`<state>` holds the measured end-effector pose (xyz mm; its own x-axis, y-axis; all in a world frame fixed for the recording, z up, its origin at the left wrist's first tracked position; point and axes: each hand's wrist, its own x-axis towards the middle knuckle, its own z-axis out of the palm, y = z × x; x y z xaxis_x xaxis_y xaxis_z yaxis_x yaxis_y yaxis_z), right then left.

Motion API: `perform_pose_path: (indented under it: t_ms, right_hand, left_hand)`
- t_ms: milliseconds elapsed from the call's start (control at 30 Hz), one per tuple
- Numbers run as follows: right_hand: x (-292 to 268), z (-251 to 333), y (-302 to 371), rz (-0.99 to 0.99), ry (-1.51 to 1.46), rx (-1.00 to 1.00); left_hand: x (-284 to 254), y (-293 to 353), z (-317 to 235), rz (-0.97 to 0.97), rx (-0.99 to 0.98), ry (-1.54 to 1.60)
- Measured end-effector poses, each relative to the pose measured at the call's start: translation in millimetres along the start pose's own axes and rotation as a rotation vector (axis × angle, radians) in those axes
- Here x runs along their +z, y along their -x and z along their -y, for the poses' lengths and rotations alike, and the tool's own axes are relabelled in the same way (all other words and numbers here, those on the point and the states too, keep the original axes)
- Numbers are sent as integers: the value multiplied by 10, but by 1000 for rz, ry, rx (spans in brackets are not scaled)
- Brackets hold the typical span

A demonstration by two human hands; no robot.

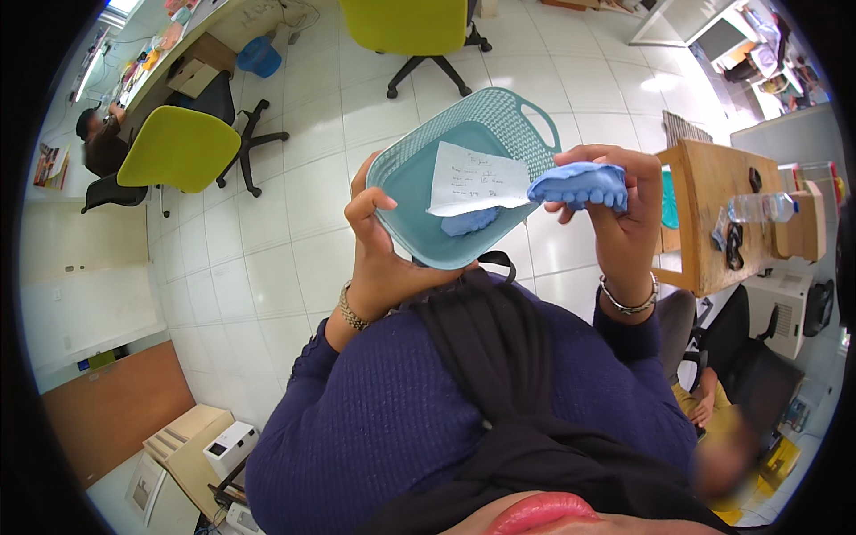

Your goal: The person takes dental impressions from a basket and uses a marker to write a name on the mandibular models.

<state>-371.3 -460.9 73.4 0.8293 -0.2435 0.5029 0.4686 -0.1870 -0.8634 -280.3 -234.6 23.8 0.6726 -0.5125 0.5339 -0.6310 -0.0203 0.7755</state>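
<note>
My left hand (379, 245) grips the near left side of a teal plastic basket (415, 236) with perforated walls and a loop handle at its far right. Inside the basket lie a white paper slip (473, 183) with handwriting and, partly beneath it, a blue dental cast (470, 222). Between the fingers and thumb of my right hand (624, 205) is a second blue dental cast (581, 185), a row of teeth showing along its lower edge. That cast is at the basket's right side, overlapping the slip's right end in view.
To the right stands a wooden table (713, 218) with a plastic bottle (762, 208). Lime-green office chairs (181, 149) and a blue bin (259, 57) are farther off. One person (104, 143) sits at the far left desk; another (709, 401) sits close by at lower right.
</note>
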Motion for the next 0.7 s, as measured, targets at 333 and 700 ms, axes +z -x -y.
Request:
perform_pose_path:
  t_ms: [333,700]
  right_hand:
    - [1013,-533,-1326,-75,493,-766]
    - [1820,-1199,-2292,-17,234,-187]
  left_hand:
    - [-1211,-859,677,-38,215,-67]
    - [-1951,-1261,1555,-90,116,-49]
